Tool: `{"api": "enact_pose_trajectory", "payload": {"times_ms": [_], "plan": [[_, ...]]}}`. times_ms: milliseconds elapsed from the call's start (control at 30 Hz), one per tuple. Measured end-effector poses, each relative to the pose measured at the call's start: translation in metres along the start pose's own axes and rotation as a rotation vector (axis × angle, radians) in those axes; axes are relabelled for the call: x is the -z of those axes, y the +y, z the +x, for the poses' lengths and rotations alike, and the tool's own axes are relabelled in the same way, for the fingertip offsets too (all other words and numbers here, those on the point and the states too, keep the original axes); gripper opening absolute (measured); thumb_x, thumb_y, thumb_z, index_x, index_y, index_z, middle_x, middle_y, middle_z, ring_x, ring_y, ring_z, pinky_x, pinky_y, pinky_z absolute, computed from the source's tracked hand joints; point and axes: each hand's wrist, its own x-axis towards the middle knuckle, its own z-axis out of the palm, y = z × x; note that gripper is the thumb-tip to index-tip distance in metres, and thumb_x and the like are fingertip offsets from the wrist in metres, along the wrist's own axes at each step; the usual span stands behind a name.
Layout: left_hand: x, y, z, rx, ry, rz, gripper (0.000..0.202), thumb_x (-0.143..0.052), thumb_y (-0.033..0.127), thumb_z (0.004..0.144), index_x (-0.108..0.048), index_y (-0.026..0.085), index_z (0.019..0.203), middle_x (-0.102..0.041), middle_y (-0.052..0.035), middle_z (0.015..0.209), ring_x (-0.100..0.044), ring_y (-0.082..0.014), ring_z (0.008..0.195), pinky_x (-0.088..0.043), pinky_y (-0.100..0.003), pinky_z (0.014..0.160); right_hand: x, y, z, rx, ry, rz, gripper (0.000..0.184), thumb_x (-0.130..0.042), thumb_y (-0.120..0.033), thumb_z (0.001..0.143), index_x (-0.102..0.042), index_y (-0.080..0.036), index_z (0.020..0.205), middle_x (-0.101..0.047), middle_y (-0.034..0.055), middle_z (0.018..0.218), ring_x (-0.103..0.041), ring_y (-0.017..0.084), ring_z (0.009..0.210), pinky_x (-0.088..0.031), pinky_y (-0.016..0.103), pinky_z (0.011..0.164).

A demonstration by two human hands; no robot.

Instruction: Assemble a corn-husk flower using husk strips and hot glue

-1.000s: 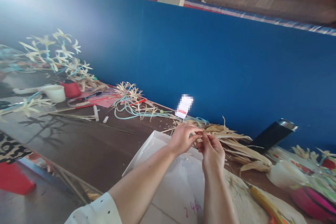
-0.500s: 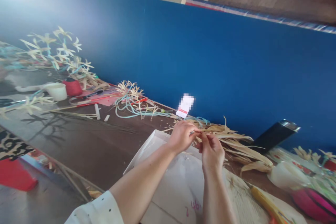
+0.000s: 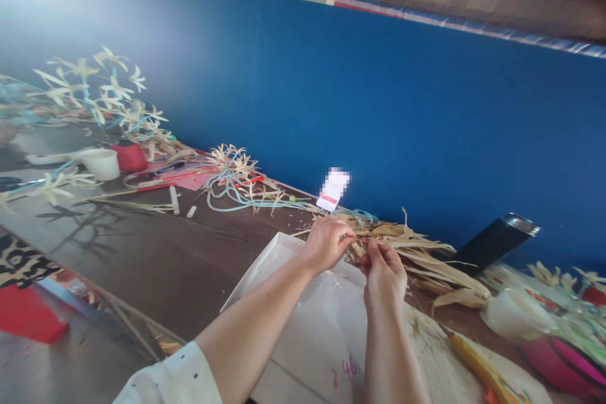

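My left hand (image 3: 326, 243) and my right hand (image 3: 384, 273) meet above the far edge of a white sheet (image 3: 307, 328), both pinched on a small dry husk piece (image 3: 358, 247) held between them. Fingers of each hand are curled round it. Just behind them lies a pile of dry straw-coloured husk strips (image 3: 426, 259) on the brown table (image 3: 156, 259).
A blue wall panel (image 3: 379, 113) runs along the table's far side. A black flask (image 3: 495, 243) lies at right, beside a white cup (image 3: 514, 315) and a pink item (image 3: 565, 363). Husk flowers (image 3: 108, 95), a white cup (image 3: 101, 164), a red spool (image 3: 130, 156) and blue cords (image 3: 237, 192) sit at left.
Both hands stay pinched together on the husk piece; the right hand's fingers have shifted slightly lower. The view has barely moved.
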Motion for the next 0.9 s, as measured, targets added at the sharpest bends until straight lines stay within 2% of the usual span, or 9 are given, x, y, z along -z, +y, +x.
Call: {"api": "enact_pose_trajectory", "payload": {"times_ms": [167, 300, 400, 467, 600, 767, 900], "plan": [[0.0006, 0.0003, 0.0006, 0.037, -0.043, -0.031, 0.022, -0.052, 0.032, 0.082, -0.069, 0.018, 0.08, -0.068, -0.0042, 0.087, -0.058, -0.0176, 0.086, -0.04, -0.027, 0.082, -0.0007, -0.0031, 0.0001, -0.101, 0.001, 0.117, 0.033, -0.075, -0.038, 0.058, -0.061, -0.016, 0.078, -0.065, 0.0012, 0.075, -0.042, 0.003, 0.041, -0.029, 0.015, 0.034], [0.0009, -0.0021, -0.0001, 0.126, -0.101, -0.152, 0.03, -0.044, 0.034, 0.086, -0.069, 0.019, 0.091, -0.068, -0.0033, 0.095, -0.06, -0.017, 0.091, -0.043, -0.025, 0.082, -0.0004, -0.0037, 0.0001, -0.077, 0.035, 0.064, 0.033, -0.074, -0.039, 0.059, -0.062, -0.016, 0.08, -0.066, 0.0027, 0.076, -0.044, 0.004, 0.041, -0.03, 0.015, 0.034], [0.0021, -0.0022, -0.0005, 0.222, -0.091, -0.283, 0.035, -0.038, 0.036, 0.088, -0.066, 0.019, 0.103, -0.066, -0.0039, 0.106, -0.059, -0.0162, 0.1, -0.043, -0.024, 0.086, -0.0002, -0.0043, -0.0004, -0.06, 0.036, 0.036, 0.033, -0.074, -0.04, 0.06, -0.062, -0.016, 0.079, -0.067, 0.0031, 0.078, -0.044, 0.004, 0.042, -0.031, 0.015, 0.034], [0.0029, -0.0009, -0.0003, 0.256, -0.084, -0.361, 0.037, -0.038, 0.037, 0.088, -0.065, 0.017, 0.103, -0.066, -0.0052, 0.108, -0.058, -0.0159, 0.102, -0.042, -0.024, 0.089, -0.0005, -0.0049, -0.0009, -0.056, 0.028, 0.035, 0.032, -0.073, -0.04, 0.061, -0.062, -0.016, 0.079, -0.067, 0.003, 0.078, -0.044, 0.004, 0.041, -0.031, 0.015, 0.034], [0.002, 0.0016, 0.0002, 0.3, -0.13, -0.471, 0.039, -0.042, 0.041, 0.085, -0.066, 0.014, 0.1, -0.066, -0.0076, 0.104, -0.06, -0.0175, 0.099, -0.044, -0.025, 0.087, -0.0013, -0.0048, -0.0017, -0.046, 0.013, 0.031, 0.035, -0.074, -0.041, 0.06, -0.063, -0.016, 0.08, -0.067, 0.0038, 0.077, -0.043, 0.005, 0.042, -0.032, 0.016, 0.034], [0.0004, 0.0026, 0.0, 0.363, -0.202, -0.551, 0.043, -0.045, 0.046, 0.082, -0.066, 0.012, 0.099, -0.069, -0.0082, 0.095, -0.062, -0.019, 0.091, -0.046, -0.026, 0.08, -0.0009, -0.0016, -0.0004, -0.04, 0.015, 0.028, 0.036, -0.076, -0.04, 0.058, -0.064, -0.015, 0.081, -0.056, -0.0022, 0.054, -0.041, 0.006, 0.041, -0.03, 0.016, 0.036], [0.0027, 0.0056, 0.001, 0.435, -0.248, -0.58, 0.046, -0.044, 0.049, 0.081, -0.068, 0.011, 0.088, -0.069, -0.0077, 0.082, -0.062, -0.0176, 0.078, -0.047, -0.026, 0.074, -0.0002, -0.0006, 0.0002, -0.051, 0.016, 0.025, 0.035, -0.076, -0.04, 0.058, -0.064, -0.016, 0.081, -0.056, -0.0024, 0.056, -0.041, 0.006, 0.043, -0.031, 0.016, 0.037]]}}
